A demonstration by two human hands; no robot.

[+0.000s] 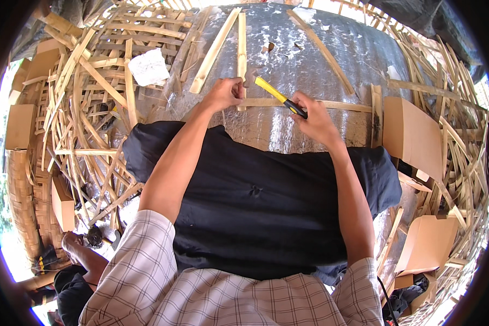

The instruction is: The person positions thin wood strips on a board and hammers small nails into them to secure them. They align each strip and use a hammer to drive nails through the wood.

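My right hand is wrapped round the black grip of a hammer with a yellow handle. The hammer's head hangs just right of my left hand. Those left fingers are pinched together over the near end of an upright bamboo strip; whatever lies between them is too small to make out. This strip meets a crosswise bamboo strip on a silvery foil sheet. Black cloth covers my lap and knees below both hands.
Loose bamboo strips lie on the foil, another strip to the right. Bamboo lattice and piles crowd the left side. Cardboard boxes stand at the right. At lower left a person's bare limb shows. White paper rests on the lattice.
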